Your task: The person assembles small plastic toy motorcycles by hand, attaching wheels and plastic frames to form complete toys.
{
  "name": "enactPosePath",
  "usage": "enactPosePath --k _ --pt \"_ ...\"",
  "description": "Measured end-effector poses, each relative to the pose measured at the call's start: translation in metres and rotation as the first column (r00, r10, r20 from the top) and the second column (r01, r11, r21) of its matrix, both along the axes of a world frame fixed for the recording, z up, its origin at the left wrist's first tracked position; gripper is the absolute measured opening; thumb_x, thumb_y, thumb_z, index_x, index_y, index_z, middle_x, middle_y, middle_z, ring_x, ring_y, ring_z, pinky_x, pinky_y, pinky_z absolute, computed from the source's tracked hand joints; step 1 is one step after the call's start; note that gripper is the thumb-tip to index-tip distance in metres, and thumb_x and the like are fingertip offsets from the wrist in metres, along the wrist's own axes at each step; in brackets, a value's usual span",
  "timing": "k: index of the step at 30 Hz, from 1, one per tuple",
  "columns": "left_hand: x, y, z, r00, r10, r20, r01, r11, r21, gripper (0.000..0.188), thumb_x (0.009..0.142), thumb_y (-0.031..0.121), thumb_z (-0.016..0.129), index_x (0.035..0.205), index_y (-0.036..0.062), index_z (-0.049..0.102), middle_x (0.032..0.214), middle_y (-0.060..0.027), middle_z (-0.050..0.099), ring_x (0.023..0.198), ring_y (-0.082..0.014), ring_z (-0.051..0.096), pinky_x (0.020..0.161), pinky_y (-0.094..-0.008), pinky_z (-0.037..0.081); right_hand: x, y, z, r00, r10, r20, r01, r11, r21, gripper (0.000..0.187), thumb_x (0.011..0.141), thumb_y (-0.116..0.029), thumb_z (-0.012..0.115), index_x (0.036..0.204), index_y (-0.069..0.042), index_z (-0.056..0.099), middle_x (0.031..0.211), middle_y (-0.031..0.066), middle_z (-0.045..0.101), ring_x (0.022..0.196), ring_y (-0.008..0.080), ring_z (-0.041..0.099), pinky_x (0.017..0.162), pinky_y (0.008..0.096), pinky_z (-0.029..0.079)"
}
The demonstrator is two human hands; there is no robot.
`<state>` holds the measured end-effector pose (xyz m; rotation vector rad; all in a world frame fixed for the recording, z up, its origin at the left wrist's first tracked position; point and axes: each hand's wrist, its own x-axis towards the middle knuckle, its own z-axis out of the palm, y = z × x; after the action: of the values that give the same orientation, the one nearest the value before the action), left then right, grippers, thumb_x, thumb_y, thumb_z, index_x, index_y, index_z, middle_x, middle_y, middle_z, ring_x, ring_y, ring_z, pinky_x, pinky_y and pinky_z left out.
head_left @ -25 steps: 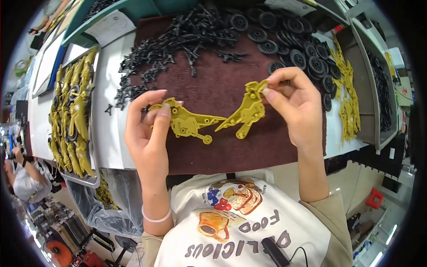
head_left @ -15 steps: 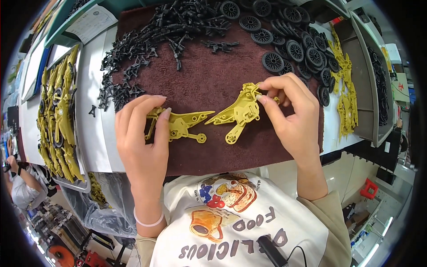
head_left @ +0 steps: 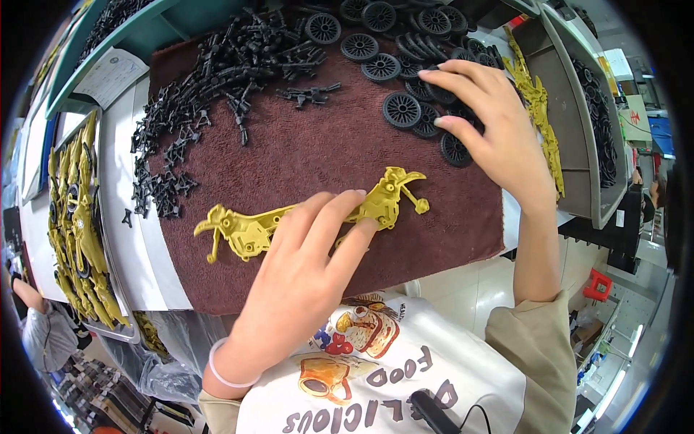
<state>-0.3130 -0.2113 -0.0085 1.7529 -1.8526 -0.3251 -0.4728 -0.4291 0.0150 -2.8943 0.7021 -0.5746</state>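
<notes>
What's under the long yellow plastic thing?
The yellow plastic part lies flat on a dark red towel. The left hand presses on its middle, hiding that stretch, so the towel right beneath cannot be seen.

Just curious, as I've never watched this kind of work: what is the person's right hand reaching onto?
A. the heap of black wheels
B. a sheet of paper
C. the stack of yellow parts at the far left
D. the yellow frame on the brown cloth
A: the right hand has its fingers spread over the black wheels, while the left hand presses the yellow frame.
</notes>
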Motion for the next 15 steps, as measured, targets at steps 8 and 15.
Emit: enactPosePath --k 8,15 --pt "0.053 -0.062 0.047 0.993 -0.108 -0.048 0.107 0.994 -0.032 0.021 0.078 0.0 0.067 0.099 -0.0005 0.063 0.101 -0.0123 0.062 0.093 -0.0259 0.063 0.081 -0.0344 0.05 -0.013 -0.015 0.0 0.999 0.035 0.005 -0.034 0.996 -0.081 0.021 0.08 -0.007 0.065 0.1 -0.008 0.065 0.09 0.0064 0.063 0.087 0.027 0.058 0.08 0.0385 0.046" --pt "0.045 -0.157 -0.008 0.981 -0.133 0.141 0.169 0.944 -0.283 0.022 0.084 0.008 0.065 0.103 0.0013 0.06 0.097 -0.0136 0.058 0.089 -0.031 0.06 0.08 -0.0354 0.049 -0.018 -0.011 0.017 0.969 -0.002 0.248 -0.012 0.998 0.057 0.017 0.083 0.0 0.06 0.097 -0.004 0.069 0.083 0.0091 0.066 0.075 0.0233 0.061 0.07 0.0315 0.048"
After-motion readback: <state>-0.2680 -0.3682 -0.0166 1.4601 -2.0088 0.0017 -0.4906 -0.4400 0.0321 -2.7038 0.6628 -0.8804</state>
